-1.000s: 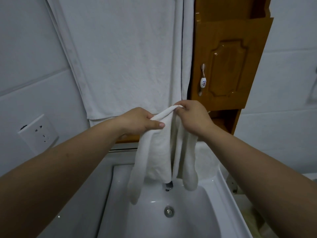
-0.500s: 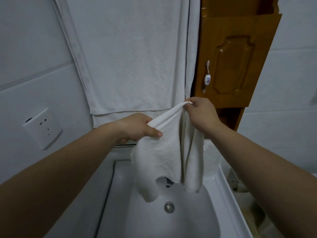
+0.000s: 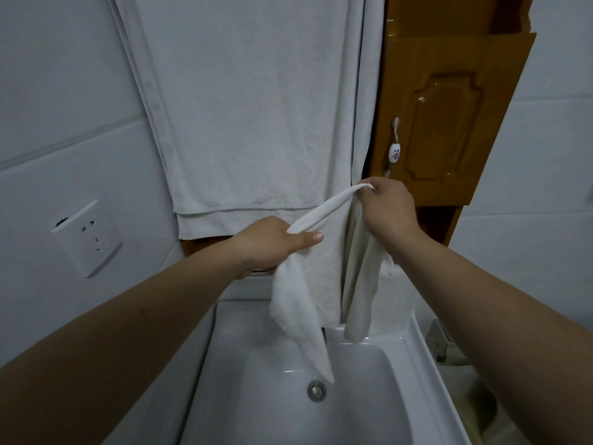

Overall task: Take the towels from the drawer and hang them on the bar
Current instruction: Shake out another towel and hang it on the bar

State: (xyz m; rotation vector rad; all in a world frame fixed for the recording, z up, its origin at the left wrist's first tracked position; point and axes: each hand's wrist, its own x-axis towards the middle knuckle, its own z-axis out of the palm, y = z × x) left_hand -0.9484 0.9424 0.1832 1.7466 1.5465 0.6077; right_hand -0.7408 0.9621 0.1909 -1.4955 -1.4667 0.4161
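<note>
Small towel (image 3: 321,268): our left hand (image 3: 272,242) and right hand (image 3: 386,208) pinch its top edge; we should draw it taut and level before hanging.

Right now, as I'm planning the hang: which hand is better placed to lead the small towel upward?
Probably the right hand: it pinches the small towel higher, beside the hung towel; the left hand grips lower.
</note>
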